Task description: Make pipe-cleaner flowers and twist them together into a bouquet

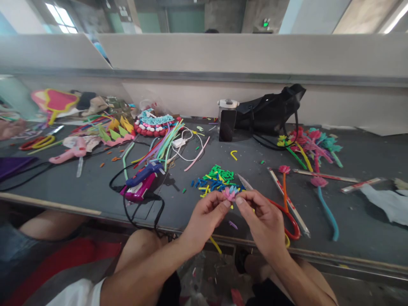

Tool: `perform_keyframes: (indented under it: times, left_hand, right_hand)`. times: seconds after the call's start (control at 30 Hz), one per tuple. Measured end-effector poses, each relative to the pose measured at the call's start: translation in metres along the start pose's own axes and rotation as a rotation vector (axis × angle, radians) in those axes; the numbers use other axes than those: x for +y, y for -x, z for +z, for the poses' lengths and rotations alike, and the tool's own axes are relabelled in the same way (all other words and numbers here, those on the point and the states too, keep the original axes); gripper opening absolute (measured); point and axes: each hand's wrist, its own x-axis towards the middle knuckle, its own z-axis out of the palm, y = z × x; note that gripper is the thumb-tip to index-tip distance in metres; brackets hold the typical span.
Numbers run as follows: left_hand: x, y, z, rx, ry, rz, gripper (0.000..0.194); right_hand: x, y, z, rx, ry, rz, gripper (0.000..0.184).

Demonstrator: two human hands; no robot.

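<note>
Craftwork (230, 194), pink and blue, sits at the near side, pinched by our left hand (205, 214) and right hand (262, 217), probably for steadiness; just beyond lie cut pieces (225, 174), seemingly for easy reach; farther, a phone (227, 126) stands upright, perhaps for viewing.

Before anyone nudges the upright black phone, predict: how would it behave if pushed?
The phone would probably tip, since it stands on its narrow end near the white-lidded cup. Its smooth-looking dark face may feel slippery.
</note>
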Motion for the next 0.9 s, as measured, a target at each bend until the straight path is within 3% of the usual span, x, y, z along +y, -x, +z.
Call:
perform_keyframes:
  times: [0.4,0.9]
  left_hand:
    - [-0.0013,-0.0057,-0.0059,-0.102,0.248,-0.155,0.026]
    - [-0.0020,-0.0061,-0.0055,-0.163,0.293,-0.190,0.027]
  right_hand:
    - [0.0038,0.0000,0.0016,-0.015,-0.096,0.044,0.012]
    - [0.0035,0.0004,0.0014,-0.036,-0.156,0.039,0.014]
